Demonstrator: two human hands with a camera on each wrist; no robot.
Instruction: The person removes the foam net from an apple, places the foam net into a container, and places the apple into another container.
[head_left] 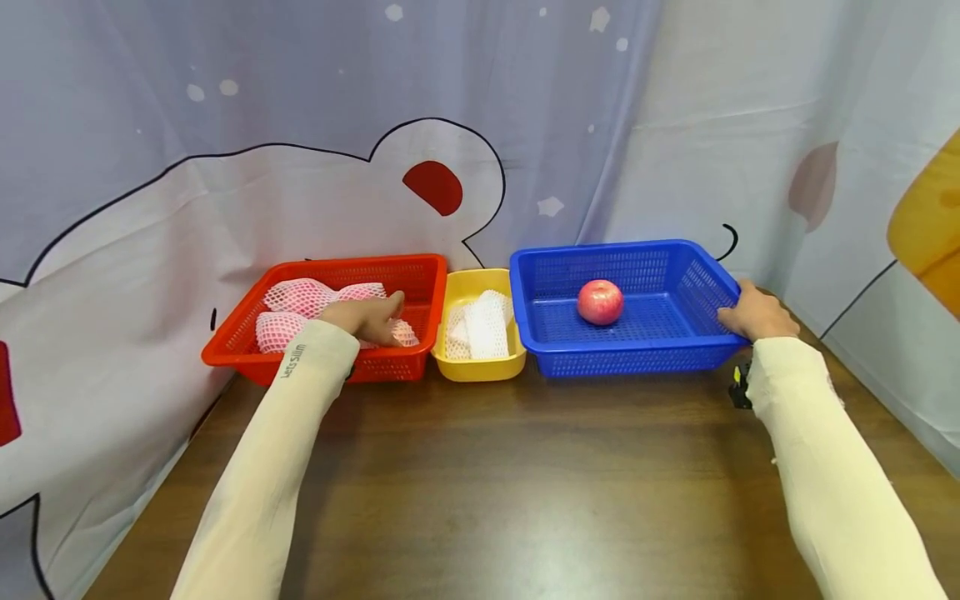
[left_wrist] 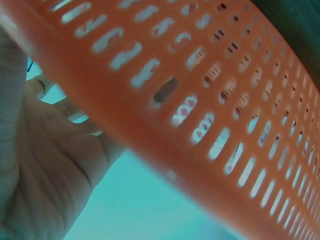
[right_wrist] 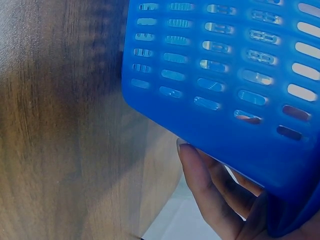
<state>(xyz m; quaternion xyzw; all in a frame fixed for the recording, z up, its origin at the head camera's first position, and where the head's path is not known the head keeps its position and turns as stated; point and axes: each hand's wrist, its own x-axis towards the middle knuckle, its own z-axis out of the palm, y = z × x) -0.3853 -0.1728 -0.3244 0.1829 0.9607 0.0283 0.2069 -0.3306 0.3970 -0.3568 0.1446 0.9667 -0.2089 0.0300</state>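
Note:
My left hand [head_left: 363,318] reaches over the near rim of the red basket [head_left: 431,287], above pink foam fruit nets [head_left: 300,296] lying inside. In the left wrist view its palm [left_wrist: 55,160] shows beyond the slotted basket wall [left_wrist: 115,115], with the fingers partly hidden by the rim. At the far right, my right hand [head_left: 759,315] grips the right end of the blue basket [head_left: 615,343], thumb over the rim. From the right wrist view, its fingers [right_wrist: 200,175] curl against the outside of that basket. One red apple [head_left: 600,302] sits in the blue basket.
Between the two baskets stands a small yellow basket [head_left: 480,370] holding white foam nets [head_left: 487,325]. All three line up at the back of the brown wooden table [head_left: 525,467]. A patterned curtain [head_left: 300,83] hangs right behind them.

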